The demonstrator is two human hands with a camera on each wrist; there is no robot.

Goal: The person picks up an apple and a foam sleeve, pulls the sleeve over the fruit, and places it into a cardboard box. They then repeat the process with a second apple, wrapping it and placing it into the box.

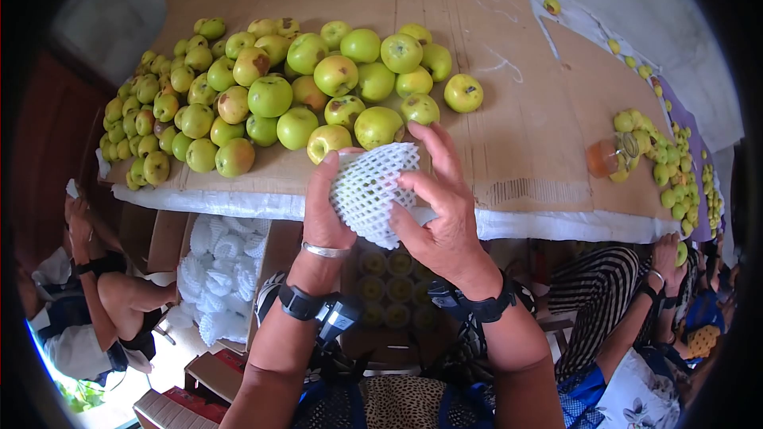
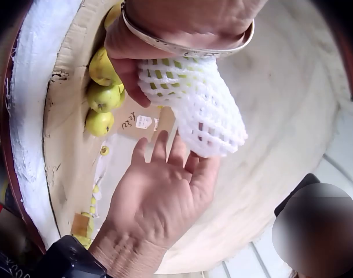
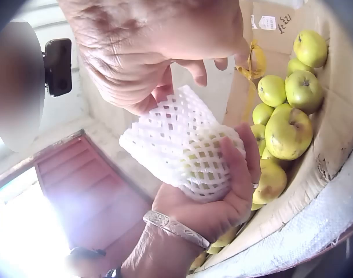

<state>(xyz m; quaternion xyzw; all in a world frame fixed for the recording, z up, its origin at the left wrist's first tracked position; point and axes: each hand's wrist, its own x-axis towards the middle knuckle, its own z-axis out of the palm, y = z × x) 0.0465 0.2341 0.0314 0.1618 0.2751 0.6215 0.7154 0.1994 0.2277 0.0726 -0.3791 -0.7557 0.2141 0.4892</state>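
Note:
In the head view, a white foam net sleeve (image 1: 373,195) is fitted over a green apple (image 3: 202,156) that shows through its mesh. My left hand (image 1: 327,210) cups the covered apple, its thumb along one side and a metal bangle at the wrist. The right hand (image 1: 449,214) is at the loose end of the sleeve, with the thumb and index fingertips apart against the mesh. Its other fingers stretch loosely outward in the left wrist view. Just beyond the hands, several bare apples (image 1: 379,127) sit at the front of a heap.
The apple heap (image 1: 199,103) covers the left of the cardboard-topped table (image 1: 524,135). Below are a box of foam sleeves (image 1: 222,270) and a box of packed apples (image 1: 385,290). A jar (image 1: 608,156) stands right, near more apples. People sit on both sides.

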